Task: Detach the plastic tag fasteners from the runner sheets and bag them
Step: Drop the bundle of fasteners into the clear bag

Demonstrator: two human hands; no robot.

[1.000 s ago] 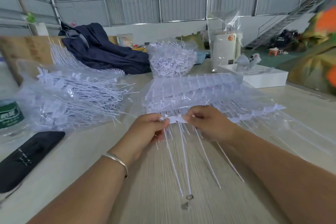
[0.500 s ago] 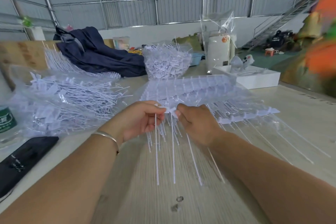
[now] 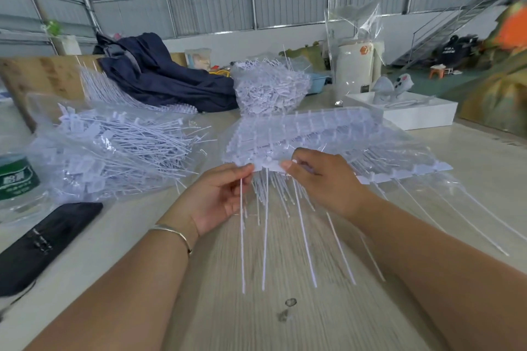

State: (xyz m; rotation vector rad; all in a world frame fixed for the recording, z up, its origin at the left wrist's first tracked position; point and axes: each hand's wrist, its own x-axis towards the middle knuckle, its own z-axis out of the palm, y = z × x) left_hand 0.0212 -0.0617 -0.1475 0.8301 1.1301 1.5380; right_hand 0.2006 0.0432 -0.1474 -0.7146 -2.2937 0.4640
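Hands [image 3: 268,179] still pinch the runner sheet [image 3: 313,168], now slightly farther apart.

Our pale wood-grain desk [image 3: 285,330] carries a clear bag of loose fasteners [image 3: 114,151], stacked runner sheets [image 3: 308,128], a black case [image 3: 45,239], a white tray [image 3: 413,114] and dark blue cloth [image 3: 165,80].

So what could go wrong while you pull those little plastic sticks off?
1. Both hands, left hand and right hand, pinch the runner sheet at its near edge, so a hard tug might snap a tag fastener instead of freeing it cleanly.
2. The long tails hang loose over the table; freed ones could scatter or slide off.
3. The open bag of fasteners sits off to the left, so dropped pieces may miss it.
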